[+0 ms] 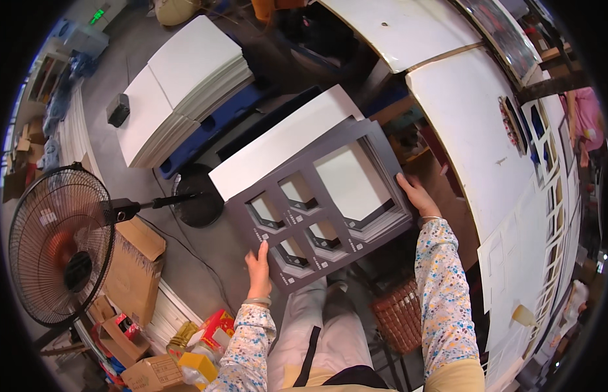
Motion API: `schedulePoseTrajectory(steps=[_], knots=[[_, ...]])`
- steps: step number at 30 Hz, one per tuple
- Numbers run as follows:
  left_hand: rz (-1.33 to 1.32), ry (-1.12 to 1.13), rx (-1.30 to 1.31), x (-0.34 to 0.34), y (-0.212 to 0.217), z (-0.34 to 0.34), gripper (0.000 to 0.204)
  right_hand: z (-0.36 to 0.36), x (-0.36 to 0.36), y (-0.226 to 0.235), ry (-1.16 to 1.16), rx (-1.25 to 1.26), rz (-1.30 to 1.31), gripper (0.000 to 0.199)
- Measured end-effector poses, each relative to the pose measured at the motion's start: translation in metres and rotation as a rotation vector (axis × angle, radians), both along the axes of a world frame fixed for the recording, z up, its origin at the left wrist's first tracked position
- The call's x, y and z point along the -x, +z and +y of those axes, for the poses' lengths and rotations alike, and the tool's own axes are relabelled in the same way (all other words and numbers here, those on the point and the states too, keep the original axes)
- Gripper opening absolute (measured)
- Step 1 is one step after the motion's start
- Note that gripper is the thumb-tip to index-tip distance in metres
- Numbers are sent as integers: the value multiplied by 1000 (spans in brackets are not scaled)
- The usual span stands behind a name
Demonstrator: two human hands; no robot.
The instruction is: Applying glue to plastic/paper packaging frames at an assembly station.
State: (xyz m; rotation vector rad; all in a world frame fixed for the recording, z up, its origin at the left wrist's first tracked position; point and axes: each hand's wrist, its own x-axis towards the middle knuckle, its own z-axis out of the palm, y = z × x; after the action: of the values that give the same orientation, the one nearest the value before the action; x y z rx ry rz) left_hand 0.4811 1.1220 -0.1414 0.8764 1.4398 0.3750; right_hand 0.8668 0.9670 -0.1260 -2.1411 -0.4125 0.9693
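Gripping a grey cut-out frame mat (pixel 320 206) with both hands (pixel 258 269), white worktable (pixel 474 137) right, concrete floor (pixel 206 251), fan (pixel 59 245) left.

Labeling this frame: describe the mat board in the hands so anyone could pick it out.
Start at the long white table on the right; just left of it, over the person's lap, is a stack of boards. The left hand and right hand grip the top one, the dark grey mat, the only board with five window cutouts.
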Motion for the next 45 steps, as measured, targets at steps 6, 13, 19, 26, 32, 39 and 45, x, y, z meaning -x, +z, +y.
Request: schedulePoseTrajectory(steps=[6, 13, 19, 26, 32, 39, 45], knots=[[-144, -6, 109, 1, 18, 5, 59, 2, 4, 14, -140, -81, 204, 64], [-231, 108, 176, -8, 22, 4, 53, 0, 3, 13, -78, -14, 140, 66], [-285, 169, 164, -3, 13, 9, 48, -8, 7, 3, -13, -50, 237, 65], [-137, -26, 71, 8, 4, 17, 57, -10, 13, -4, -58, -18, 279, 66], [130, -243, 43, 16, 6, 40, 67, -17, 21, 58, -78, -83, -332, 59], [182, -318, 316, 88, 9, 34, 61, -180, 142, 115, -205, -116, -398, 33], [387, -1046, 431, 96, 16, -50, 45, -310, 333, 144, -477, 72, -34, 34]])
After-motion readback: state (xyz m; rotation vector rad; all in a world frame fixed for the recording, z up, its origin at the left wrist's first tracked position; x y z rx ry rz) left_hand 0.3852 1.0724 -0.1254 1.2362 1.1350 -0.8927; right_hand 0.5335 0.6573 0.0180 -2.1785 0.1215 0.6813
